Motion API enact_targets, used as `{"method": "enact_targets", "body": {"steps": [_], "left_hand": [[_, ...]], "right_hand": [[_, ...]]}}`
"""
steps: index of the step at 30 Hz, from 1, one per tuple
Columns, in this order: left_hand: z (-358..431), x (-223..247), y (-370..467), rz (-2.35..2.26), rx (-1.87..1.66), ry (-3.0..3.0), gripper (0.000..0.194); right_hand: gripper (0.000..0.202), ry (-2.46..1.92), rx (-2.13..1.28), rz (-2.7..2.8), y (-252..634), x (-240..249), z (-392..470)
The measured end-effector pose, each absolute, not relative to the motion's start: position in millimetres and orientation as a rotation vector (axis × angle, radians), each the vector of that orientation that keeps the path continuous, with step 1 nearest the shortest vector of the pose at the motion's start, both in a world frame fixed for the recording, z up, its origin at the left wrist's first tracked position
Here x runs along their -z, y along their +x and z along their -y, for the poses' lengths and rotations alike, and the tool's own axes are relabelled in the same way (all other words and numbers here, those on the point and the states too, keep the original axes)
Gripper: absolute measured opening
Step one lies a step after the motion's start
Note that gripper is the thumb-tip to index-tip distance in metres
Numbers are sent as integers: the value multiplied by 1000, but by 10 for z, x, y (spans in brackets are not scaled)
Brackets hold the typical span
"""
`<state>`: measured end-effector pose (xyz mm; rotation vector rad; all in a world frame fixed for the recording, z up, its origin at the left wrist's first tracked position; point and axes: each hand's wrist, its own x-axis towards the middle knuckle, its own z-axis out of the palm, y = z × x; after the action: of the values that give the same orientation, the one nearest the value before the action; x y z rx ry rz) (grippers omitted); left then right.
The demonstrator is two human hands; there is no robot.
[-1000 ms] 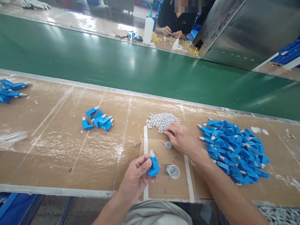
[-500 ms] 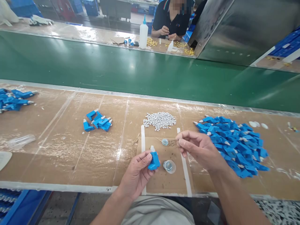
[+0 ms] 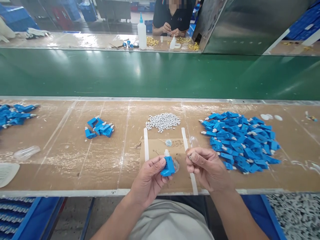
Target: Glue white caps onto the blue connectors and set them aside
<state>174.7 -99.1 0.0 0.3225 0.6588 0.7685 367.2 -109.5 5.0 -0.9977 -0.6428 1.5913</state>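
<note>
Heap of blue parts (image 3: pixel 17 115) at far left, roughly ten o'clock from the left hand (image 3: pixel 148 179). Small cluster of blue parts (image 3: pixel 100 127) nearer, between ten and eleven. Left hand's grip is narrow: thumb over fingers, closed round one blue part (image 3: pixel 168 167), which sits at that hand's two o'clock, white tip (image 3: pixel 166 153) upward. Clear cup (image 3: pixel 176 166) partly hidden behind it, three o'clock side. Beyond the held part, toward twelve: small cup (image 3: pixel 168 143) with thin stick (image 3: pixel 161 140), then grey pellets (image 3: pixel 163 122) piled. Right hand (image 3: pixel 209 166): thumb and forefinger pinched together, small greyish bit (image 3: pixel 190 157) at the tips; from here I can't tell what. Bit lies between two and three o'clock of the held part, near, apart from it. Big pile of blue parts (image 3: pixel 242 141), right hand's two o'clock.
</note>
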Motion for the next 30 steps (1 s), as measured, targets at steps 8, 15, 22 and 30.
{"method": "enact_targets", "body": {"steps": [8,15,22,30], "left_hand": [[977,28,1781,-678,-726,421,22],[968,0,1752,-679,-732,454,21],[985,-8,1682,-723,-742,414,23],[1070,-250,1843,-572,-684,267,44]], "right_hand": [[11,-976,-1589,702,3619,-162,1200],[9,-1056,-1443,763,3606,-219,1195],[11,-1165,-1163,788,3639,-334,1231],[15,-1369,-883,1032,3484,-328,1389]]}}
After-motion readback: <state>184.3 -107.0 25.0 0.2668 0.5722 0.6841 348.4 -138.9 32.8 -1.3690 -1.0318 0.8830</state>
